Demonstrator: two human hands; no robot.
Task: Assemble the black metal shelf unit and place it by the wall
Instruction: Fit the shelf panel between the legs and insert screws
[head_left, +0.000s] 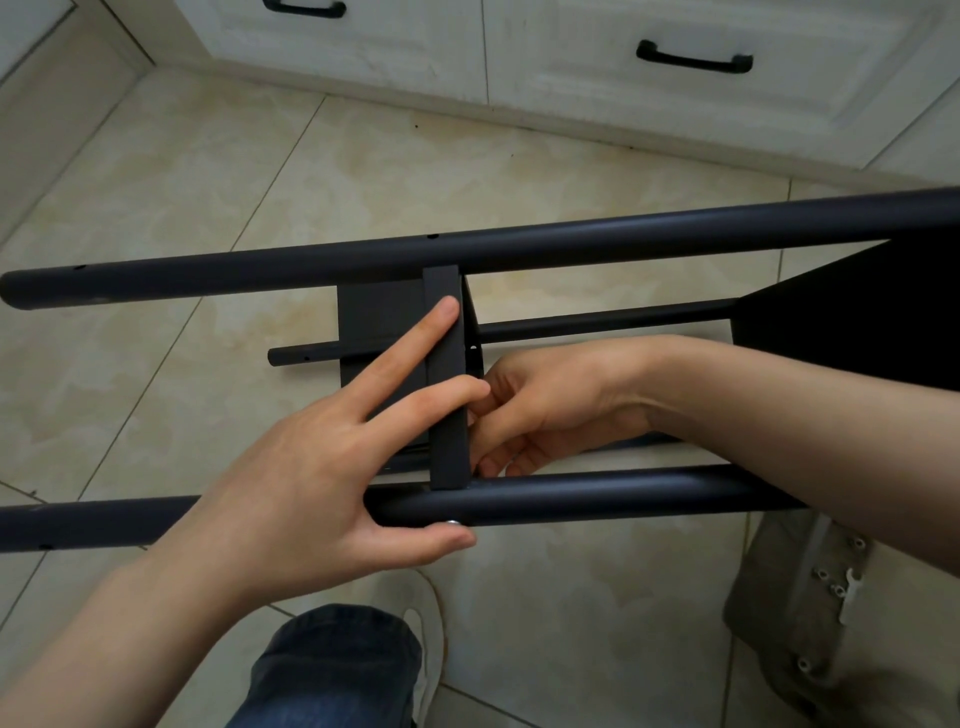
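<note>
The black shelf unit (571, 244) lies on its side, and the left hand (311, 467) clasps its near tube (597, 493), the thumb pressing the screw (453, 523) on the tube's near side and two straight fingers lying on the panel edge (447, 374) just beyond the tube. If the thumb slips or the panel moves off the tube's hole, I think the screw can drop or enter crooked. Beyond the tube the right hand (540, 410) curls its fingers behind the panel, but I cannot tell what they hold, and the tube's left end is cut off.
</note>
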